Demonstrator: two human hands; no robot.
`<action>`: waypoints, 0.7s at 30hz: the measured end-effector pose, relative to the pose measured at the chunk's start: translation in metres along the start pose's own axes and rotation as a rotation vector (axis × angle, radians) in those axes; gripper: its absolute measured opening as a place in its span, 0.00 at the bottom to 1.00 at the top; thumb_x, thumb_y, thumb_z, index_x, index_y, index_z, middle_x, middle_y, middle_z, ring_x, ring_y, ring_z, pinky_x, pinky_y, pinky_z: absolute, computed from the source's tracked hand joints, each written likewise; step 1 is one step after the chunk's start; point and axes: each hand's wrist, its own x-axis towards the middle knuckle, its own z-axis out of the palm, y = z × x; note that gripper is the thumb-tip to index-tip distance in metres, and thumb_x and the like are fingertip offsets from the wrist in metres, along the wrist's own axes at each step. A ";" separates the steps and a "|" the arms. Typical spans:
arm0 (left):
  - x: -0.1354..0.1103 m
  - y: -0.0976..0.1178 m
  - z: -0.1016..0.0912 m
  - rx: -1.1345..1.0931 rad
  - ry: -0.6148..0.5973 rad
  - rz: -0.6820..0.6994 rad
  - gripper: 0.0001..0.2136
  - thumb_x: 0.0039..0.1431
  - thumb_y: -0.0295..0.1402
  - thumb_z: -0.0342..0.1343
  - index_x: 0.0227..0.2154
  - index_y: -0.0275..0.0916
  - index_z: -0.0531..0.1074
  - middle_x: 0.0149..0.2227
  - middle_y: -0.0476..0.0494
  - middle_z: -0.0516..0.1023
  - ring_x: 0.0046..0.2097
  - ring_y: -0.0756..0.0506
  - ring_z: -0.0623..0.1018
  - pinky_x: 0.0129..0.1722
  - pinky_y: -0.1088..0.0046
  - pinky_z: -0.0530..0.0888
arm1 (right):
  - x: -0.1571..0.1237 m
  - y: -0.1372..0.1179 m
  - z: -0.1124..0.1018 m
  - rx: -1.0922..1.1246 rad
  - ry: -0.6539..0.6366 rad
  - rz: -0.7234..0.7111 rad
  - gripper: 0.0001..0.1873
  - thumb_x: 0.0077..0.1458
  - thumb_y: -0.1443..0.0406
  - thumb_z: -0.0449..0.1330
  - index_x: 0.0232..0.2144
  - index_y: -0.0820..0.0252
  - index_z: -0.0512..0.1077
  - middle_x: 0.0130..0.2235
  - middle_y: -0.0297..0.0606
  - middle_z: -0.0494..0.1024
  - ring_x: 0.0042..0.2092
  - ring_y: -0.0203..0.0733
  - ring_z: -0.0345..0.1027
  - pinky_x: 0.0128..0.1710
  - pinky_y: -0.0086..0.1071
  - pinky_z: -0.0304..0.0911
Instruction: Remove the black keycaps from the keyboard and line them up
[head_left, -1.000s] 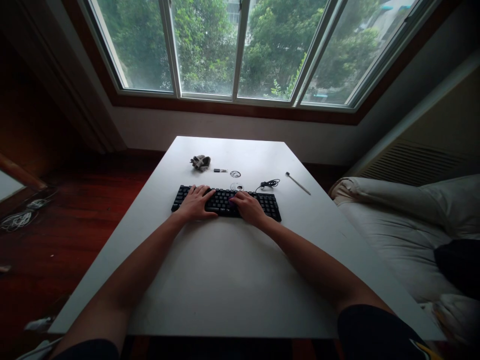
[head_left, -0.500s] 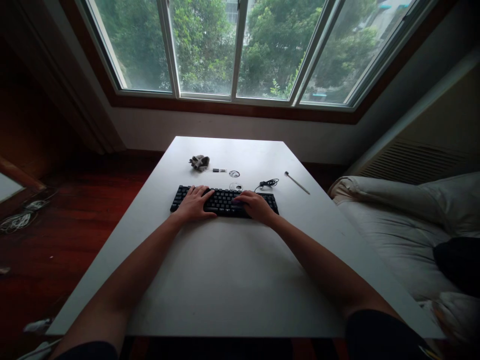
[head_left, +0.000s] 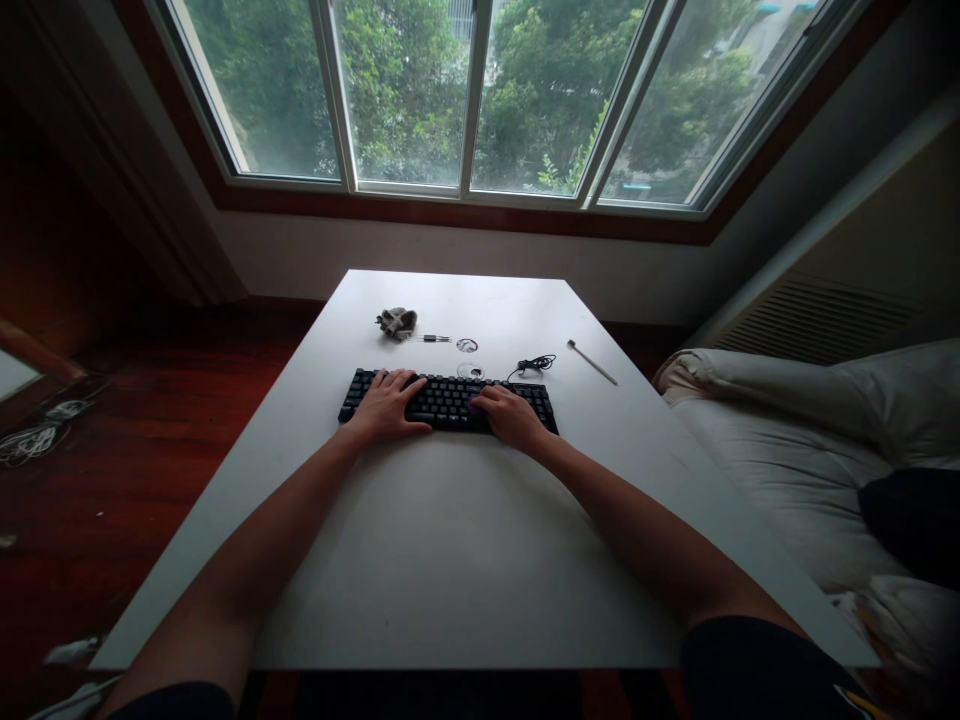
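The left hand (head_left: pixel 384 410) lies flat on the left part of a black keyboard (head_left: pixel 439 403), its fingers spread wide and its thumb stretched along the near edge. The right hand (head_left: pixel 511 416) rests over the keyboard's right half, its fingers narrowed and curled around a small purple object (head_left: pixel 475 406), mostly hidden, at the keys. The keyboard sits on a white desk (head_left: pixel 450 570), directly under the fingers of both hands. Beyond the left fingers lie a crumpled grey bundle (head_left: pixel 397 323) and, just to its right, a slim dark-and-clear item (head_left: pixel 435 339). Just beyond the right fingers is a clear round piece (head_left: pixel 471 371), with a dark-rimmed disc (head_left: pixel 467 346) farther off. Right of these, a bundled black cable (head_left: pixel 535 364) lies near the keyboard's far edge, and a thin stick (head_left: pixel 592 363) with a dark tip lies well to the right of the right fingers.
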 end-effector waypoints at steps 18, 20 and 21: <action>0.000 -0.002 0.002 0.007 -0.003 0.010 0.46 0.52 0.65 0.57 0.70 0.46 0.59 0.72 0.38 0.57 0.72 0.31 0.54 0.73 0.48 0.42 | 0.019 0.034 -0.022 0.093 0.104 0.219 0.20 0.60 0.76 0.55 0.49 0.56 0.79 0.49 0.42 0.80 0.52 0.47 0.71 0.51 0.37 0.66; 0.000 -0.002 0.002 0.010 -0.005 0.006 0.46 0.53 0.65 0.56 0.70 0.46 0.59 0.72 0.38 0.57 0.72 0.31 0.54 0.73 0.48 0.42 | 0.021 0.033 -0.016 0.009 0.033 0.244 0.19 0.62 0.74 0.54 0.50 0.57 0.79 0.49 0.43 0.80 0.51 0.46 0.71 0.49 0.35 0.65; 0.000 -0.002 0.001 0.012 -0.009 0.002 0.46 0.52 0.65 0.56 0.70 0.46 0.59 0.72 0.38 0.57 0.72 0.31 0.54 0.73 0.48 0.42 | 0.020 0.031 -0.015 -0.018 -0.003 0.236 0.19 0.63 0.74 0.54 0.50 0.57 0.78 0.49 0.43 0.80 0.51 0.46 0.71 0.48 0.35 0.65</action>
